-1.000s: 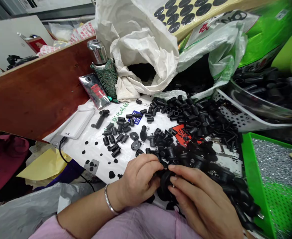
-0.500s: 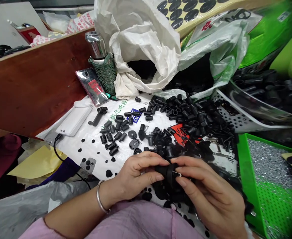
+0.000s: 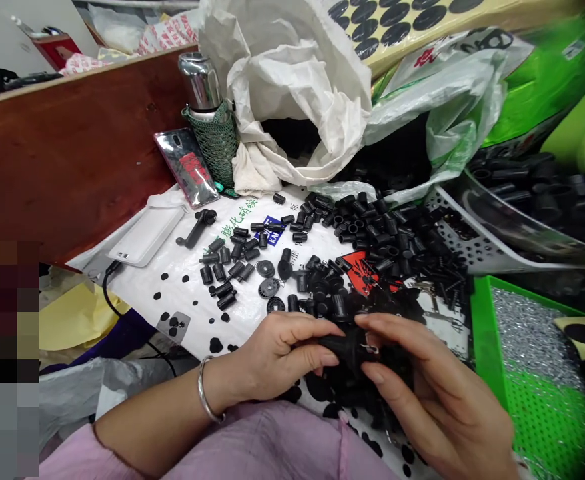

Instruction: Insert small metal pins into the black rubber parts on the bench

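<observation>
My hands have shifted slightly rightward: my left hand [image 3: 272, 360] pinches the black rubber fitting [image 3: 350, 350] steady, so my curled right hand [image 3: 422, 380] can grip its far end.

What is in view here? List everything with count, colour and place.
rubber fitting: one, black, between both hands
rubber sleeves: many, black, scattered on the sheet
woven sack sheet: one, white, under the sleeves
mobile phone: one, mirrored silver, beyond the sheet
steel flask: one, silver, in green mesh beside the phone
power bank: one, white, on the sheet's left
perforated tray: one, green, right, holding small silver parts
left hand: one, on the fitting, silver bangle on wrist
right hand: one, on the fitting
</observation>
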`<state>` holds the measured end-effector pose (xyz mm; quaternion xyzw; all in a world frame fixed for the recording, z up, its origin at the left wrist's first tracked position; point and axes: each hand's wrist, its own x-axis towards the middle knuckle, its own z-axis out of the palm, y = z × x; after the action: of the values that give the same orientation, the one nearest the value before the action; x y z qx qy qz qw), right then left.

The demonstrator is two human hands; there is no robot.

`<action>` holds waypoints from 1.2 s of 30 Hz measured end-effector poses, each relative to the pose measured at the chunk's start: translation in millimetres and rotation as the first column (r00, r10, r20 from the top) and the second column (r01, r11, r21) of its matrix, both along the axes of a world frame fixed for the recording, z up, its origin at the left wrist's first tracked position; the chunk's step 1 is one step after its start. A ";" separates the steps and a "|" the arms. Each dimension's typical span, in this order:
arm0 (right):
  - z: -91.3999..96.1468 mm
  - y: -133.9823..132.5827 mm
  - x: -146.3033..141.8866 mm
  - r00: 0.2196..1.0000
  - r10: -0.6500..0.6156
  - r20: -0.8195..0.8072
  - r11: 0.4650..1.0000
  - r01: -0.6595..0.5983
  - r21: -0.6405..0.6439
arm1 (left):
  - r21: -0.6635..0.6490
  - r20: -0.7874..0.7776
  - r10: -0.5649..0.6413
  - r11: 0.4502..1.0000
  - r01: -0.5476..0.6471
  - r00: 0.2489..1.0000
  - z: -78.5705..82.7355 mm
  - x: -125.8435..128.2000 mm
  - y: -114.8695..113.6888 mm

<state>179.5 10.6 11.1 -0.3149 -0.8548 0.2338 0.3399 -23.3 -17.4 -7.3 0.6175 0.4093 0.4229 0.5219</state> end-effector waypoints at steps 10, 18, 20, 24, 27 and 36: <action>6.7 5.0 -3.7 0.938 0.022 0.346 0.926 -0.149 0.346 | 0.113 -0.125 -0.014 0.993 0.028 0.992 4.1 -2.4 2.7; 18.3 8.3 -11.2 0.944 -0.019 0.330 0.988 -0.034 0.153 | 0.302 -0.204 0.069 0.953 -0.004 0.977 -1.6 -5.0 5.7; 23.2 8.3 -7.9 0.920 -0.022 0.392 0.979 -0.060 0.195 | 0.229 -0.168 0.043 0.974 -0.004 0.985 -0.8 -5.1 7.1; 21.9 7.2 -5.5 0.888 0.014 0.459 0.926 -0.185 0.328 | 0.134 -0.115 -0.027 0.990 0.042 0.993 -0.6 -2.4 6.9; 14.6 7.3 -8.9 0.925 -0.010 0.380 0.944 -0.116 0.308 | 0.214 -0.157 0.019 0.977 0.016 0.987 -3.7 0.6 5.3; 22.6 6.0 -6.5 0.892 -0.004 0.451 0.963 -0.119 0.244 | 0.156 -0.128 -0.045 0.986 0.065 0.991 -2.5 -2.3 7.1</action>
<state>172.9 16.6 33.7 -0.2863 -0.9424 0.0488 0.1659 -25.6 -10.3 -9.9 0.6935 0.3887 0.4004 0.4557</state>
